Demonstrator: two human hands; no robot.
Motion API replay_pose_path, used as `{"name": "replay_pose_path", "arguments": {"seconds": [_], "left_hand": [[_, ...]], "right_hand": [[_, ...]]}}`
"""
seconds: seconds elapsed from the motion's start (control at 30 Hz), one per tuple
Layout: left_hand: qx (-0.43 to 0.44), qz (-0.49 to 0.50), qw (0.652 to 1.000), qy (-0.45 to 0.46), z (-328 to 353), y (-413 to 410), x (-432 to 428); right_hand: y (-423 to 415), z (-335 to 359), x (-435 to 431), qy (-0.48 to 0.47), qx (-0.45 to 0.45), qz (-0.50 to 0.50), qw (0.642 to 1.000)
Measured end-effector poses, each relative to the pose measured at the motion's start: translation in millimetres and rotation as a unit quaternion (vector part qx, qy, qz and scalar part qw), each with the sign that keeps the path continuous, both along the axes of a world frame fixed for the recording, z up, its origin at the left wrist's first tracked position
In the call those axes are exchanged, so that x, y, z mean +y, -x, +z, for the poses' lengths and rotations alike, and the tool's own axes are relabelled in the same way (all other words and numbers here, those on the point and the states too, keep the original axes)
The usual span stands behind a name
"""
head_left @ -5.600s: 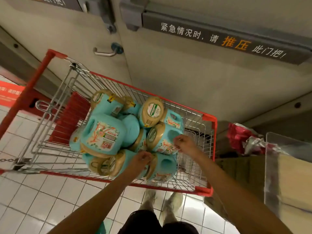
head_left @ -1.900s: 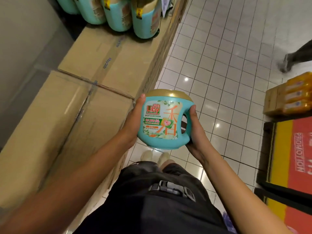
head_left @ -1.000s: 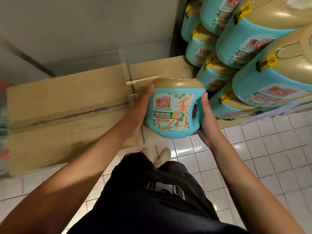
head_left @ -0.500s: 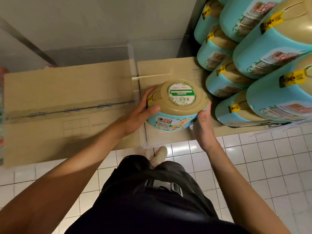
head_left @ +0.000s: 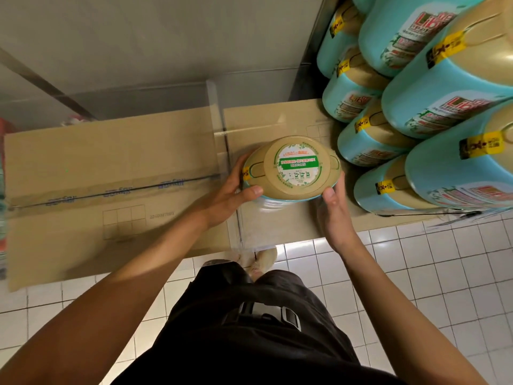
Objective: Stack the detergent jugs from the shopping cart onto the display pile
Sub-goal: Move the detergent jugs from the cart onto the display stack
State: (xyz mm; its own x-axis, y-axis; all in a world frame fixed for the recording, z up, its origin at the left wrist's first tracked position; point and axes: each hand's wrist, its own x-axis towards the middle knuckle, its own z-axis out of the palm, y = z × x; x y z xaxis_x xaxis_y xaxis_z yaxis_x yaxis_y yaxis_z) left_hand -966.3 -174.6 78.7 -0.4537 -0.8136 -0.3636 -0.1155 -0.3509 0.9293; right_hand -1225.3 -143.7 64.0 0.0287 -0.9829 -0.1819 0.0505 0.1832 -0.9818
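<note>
- Lowered since half a second ago: turquoise plastic detergent jug with tan round lid (head_left: 291, 169), now seen from straight above, lid label facing up, over the brown cardboard box top (head_left: 277, 118); whether its base touches the box cannot be told.
- Left hand (head_left: 233, 190): clamped on the jug's left side, thumb pressed against the lid rim.
- Right hand (head_left: 334, 211): fingers held together, flat against the jug's right lower side.
- Display pile of matching turquoise jugs (head_left: 416, 107): just right of the held jug, stacked in tiers on the same box row.
- Second taped cardboard box (head_left: 111, 176): adjoining on the left.
- White tiled floor (head_left: 416, 273): below, beside the person's black shorts (head_left: 249, 329).
</note>
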Motion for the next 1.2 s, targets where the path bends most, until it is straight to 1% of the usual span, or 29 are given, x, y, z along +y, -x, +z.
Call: {"name": "replay_pose_path", "arguments": {"seconds": [0.2,0.3,0.5,0.63,0.87,1.0,1.2], "left_hand": [[0.016,0.002,1.0,0.002,-9,-2,-38],[0.039,0.031,0.999,0.001,-6,-1,-64],[0.078,0.056,0.995,-0.006,7,-2,-115],[0.058,0.073,0.995,-0.019,12,-3,-151],[0.015,0.075,0.995,-0.057,16,-11,-200],[0.013,0.087,0.994,-0.067,21,-12,-212],[0.035,0.102,0.991,-0.077,18,-8,-222]], "right_hand": [[-2,-14,-38,0.012,-0.043,0.014,0.999],[-8,-15,-62,0.013,-0.059,-0.003,0.998],[-20,-5,-115,-0.001,-0.077,-0.039,0.996],[-34,3,-153,0.018,-0.101,-0.065,0.993],[-44,7,-193,0.019,-0.085,-0.063,0.994],[-49,11,-205,0.013,-0.068,-0.082,0.994],[-56,15,-216,-0.009,-0.056,-0.099,0.994]]}}
